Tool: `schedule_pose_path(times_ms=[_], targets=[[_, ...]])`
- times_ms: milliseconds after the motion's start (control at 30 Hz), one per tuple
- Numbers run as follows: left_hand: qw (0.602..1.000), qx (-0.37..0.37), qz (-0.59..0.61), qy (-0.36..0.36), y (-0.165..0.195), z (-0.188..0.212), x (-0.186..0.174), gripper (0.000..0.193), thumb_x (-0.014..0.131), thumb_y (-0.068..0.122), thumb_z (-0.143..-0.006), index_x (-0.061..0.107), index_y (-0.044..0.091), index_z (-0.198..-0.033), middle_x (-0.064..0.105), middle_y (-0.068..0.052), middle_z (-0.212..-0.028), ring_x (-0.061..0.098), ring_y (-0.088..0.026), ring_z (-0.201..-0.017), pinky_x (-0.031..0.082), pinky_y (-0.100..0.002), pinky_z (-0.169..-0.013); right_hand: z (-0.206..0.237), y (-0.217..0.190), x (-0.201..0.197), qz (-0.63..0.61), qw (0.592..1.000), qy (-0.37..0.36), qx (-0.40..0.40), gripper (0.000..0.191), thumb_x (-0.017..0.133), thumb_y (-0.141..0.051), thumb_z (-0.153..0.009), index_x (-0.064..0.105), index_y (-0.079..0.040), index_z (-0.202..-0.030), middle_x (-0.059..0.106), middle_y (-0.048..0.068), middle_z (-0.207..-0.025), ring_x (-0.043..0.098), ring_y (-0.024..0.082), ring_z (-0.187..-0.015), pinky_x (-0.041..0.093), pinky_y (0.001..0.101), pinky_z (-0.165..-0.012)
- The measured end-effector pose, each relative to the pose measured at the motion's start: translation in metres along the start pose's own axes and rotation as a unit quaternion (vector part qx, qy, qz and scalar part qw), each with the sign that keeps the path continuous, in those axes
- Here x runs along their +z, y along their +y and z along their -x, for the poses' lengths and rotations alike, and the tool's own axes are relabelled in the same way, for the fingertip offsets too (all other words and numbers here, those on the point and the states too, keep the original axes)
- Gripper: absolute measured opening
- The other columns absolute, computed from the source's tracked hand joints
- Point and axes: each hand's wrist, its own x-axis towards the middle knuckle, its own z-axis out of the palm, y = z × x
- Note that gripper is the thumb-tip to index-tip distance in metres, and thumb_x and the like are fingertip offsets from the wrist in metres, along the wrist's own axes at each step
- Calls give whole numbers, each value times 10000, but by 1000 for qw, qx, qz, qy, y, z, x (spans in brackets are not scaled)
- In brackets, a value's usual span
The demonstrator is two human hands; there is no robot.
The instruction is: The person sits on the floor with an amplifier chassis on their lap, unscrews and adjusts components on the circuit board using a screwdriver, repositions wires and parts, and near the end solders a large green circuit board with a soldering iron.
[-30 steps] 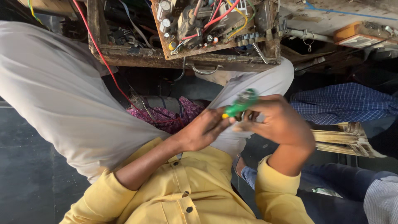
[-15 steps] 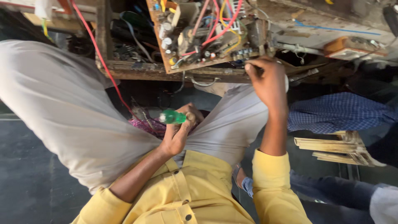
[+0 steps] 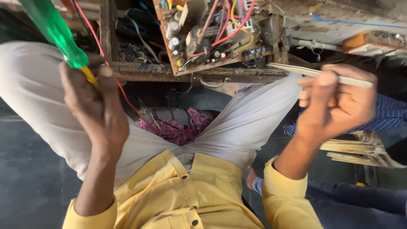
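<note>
The green-handled screwdriver (image 3: 57, 34) runs on a slant, its clear green handle rising toward the upper left corner of the view and its yellow neck dropping down and to the right into the left hand (image 3: 95, 112), so the long axis leans up-left to down-right; the working end is hidden inside the grip. That left hand is clamped around the tool's lower part, fingers curled over the yellow section, with the handle sticking out well above the knuckles. Half a second earlier the same hand held the screwdriver low, between the knees, with the handle lying nearly level; now it is raised to the left of the wooden counter edge (image 3: 169, 73) and the tool stands much steeper. The right hand (image 3: 335, 106) has changed too: earlier it reached up to the circuit board (image 3: 212, 34), and now it is drawn back to the right and pinched shut on pale tweezers (image 3: 322, 75), whose long axis lies almost level, tips pointing left toward the board's lower right corner (they stop just short of it, as far as can be seen). The tweezers cross over the top of the fingers, held between thumb and forefinger. A red wire (image 3: 127, 99) hangs down from the counter past the left hand.
</note>
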Motion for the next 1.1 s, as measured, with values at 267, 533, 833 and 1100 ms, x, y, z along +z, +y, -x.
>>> schedule_pose_path(times_ms=[267, 533, 833, 1100], targets=[[967, -48, -236, -80, 40, -28, -13, 193, 574, 29, -1060, 657, -78, -1198, 667, -125, -935, 629, -131, -748, 497, -281, -642, -19, -10, 55, 44, 991, -122, -36, 155, 662, -71, -1186, 618, 68, -1133, 705, 116, -928, 662, 102, -720, 523, 205, -631], [934, 17, -332, -130, 26, -30, -13, 187, 636, -13, -1061, 683, -65, -1234, 690, -215, -1072, 669, -350, -874, 529, -433, -779, -29, 2, 73, 114, 975, -179, -71, 156, 682, -86, -1182, 648, 37, -1093, 681, 69, -868, 615, 66, -679, 497, 206, -614], [915, 76, -371, -137, 15, -30, -4, 231, 657, -51, -1014, 660, -35, -1245, 627, -185, -1062, 649, -403, -967, 496, -507, -846, -26, 3, 79, 133, 969, -193, -76, 162, 681, -88, -1183, 631, 20, -1072, 631, 36, -779, 550, 45, -594, 412, 205, -548], [893, 74, -414, -162, 14, -44, 7, 301, 686, -66, -885, 664, -25, -1183, 618, -190, -1146, 642, -411, -971, 505, -515, -813, -30, 0, 84, 147, 962, -208, -96, 133, 659, -63, -1173, 611, 19, -1080, 642, 60, -792, 580, 67, -600, 416, 218, -552]])
